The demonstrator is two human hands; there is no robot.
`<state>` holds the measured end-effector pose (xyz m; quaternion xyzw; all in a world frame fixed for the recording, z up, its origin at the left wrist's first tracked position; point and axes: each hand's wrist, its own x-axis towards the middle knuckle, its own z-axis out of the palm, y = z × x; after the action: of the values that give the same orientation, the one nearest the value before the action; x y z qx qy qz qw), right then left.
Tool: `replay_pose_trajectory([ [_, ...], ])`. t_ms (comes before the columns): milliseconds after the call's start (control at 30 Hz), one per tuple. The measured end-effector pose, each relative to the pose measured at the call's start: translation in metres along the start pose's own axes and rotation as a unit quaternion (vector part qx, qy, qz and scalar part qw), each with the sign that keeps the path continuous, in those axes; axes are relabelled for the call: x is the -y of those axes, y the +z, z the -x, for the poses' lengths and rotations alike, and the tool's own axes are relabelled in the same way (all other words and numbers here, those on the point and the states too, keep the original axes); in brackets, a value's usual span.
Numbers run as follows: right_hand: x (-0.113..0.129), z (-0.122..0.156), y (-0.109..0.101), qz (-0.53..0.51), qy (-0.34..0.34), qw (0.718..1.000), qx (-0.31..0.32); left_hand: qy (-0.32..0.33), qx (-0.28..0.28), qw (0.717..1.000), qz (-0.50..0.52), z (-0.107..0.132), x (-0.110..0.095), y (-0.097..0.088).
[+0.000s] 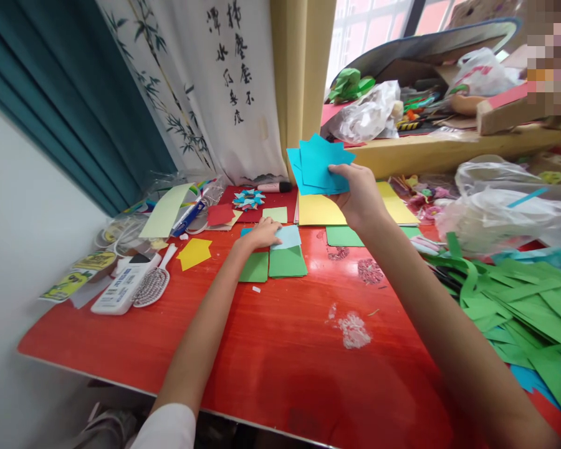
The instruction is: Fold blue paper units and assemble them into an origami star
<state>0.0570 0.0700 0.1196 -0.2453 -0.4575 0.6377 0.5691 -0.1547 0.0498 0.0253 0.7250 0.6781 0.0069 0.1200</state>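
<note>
Raised above the back of the table, my right hand (358, 193) pinches a fanned stack of bright blue paper squares (321, 163), thumb on top. My left hand (264, 234) reaches down to the paper piles, its fingers stretched over a light blue paper square (287, 237). Green paper squares (287, 263) lie in two piles just in front of it. Behind that hand are a pale green square (275, 214) and a red paper piece (220, 214). Yellow paper (194, 254) lies to the left. A folded blue-and-white paper ring (249, 199) rests at the back.
Green paper strips (528, 305) heap up at the right, near plastic bags (500, 199). Larger yellow sheets (318, 211) lie behind my right hand. A hairbrush (153, 285) and a white box (124, 287) stand at the left of the red table (280, 362). A cluttered windowsill (416, 146) borders the back.
</note>
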Motion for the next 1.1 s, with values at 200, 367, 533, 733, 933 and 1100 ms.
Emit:
replay_pose_trajectory([
  [200, -0.001, -0.0004, 0.0007, 0.027, -0.005, 1.0, -0.003, -0.008, -0.003, 1.0, 0.008, -0.0003, -0.0007, -0.0006],
  [367, -0.0017, -0.0005, 0.0015, 0.029, -0.003, 1.0, -0.008, -0.009, 0.001, 1.0, 0.023, 0.0014, 0.0003, -0.001],
  [533, -0.0035, -0.0003, 0.0015, 0.0, 0.001, 1.0, 0.003, -0.003, -0.004, 0.999, 0.034, -0.0001, 0.0056, 0.0015],
  [733, -0.0041, 0.0003, 0.0011, -0.004, 0.005, 1.0, 0.005, -0.015, -0.008, 0.999, 0.037, 0.0014, 0.0048, 0.0005],
  [933, -0.0012, 0.0002, 0.0004, 0.028, -0.007, 1.0, 0.001, -0.017, 0.001, 0.999, 0.038, 0.0031, 0.0032, -0.0009],
  [1100, 0.0003, -0.0001, 0.0002, 0.017, -0.007, 1.0, 0.002, -0.013, -0.002, 0.999, 0.039, 0.0013, 0.0043, 0.0],
])
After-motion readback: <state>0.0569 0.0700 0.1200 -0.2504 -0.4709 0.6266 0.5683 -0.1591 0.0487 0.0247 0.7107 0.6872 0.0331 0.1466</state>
